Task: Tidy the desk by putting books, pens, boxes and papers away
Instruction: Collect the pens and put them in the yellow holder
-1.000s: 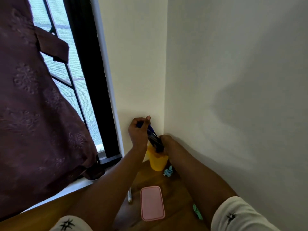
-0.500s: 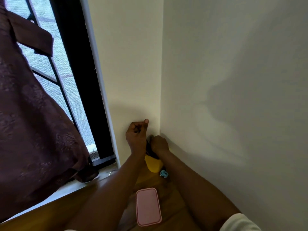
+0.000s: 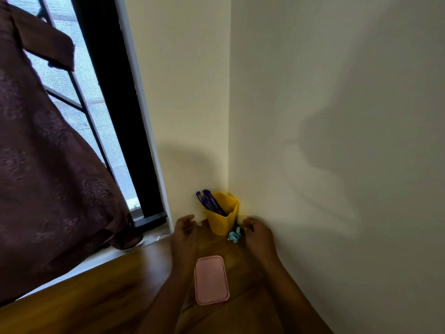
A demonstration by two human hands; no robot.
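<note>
Wooden desk point(image 3: 96, 297) tucked into a cream-walled corner, maroon curtain point(image 3: 48, 165) at left. Yellow cup point(image 3: 222, 220) in the desk's far corner, blue pens point(image 3: 210, 201) leaning inside. Left hand point(image 3: 184, 235) and right hand point(image 3: 257, 235) either side of the cup, apart from it, fingers loosely curled, empty. Pink box point(image 3: 211, 279) flat between the forearms; teal scrap point(image 3: 234, 236) beside the cup's base.

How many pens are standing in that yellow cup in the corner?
2 show clearly: blue pens side by side in the yellow cup, leaning left toward the window. The dark bundle may hide more.
</note>
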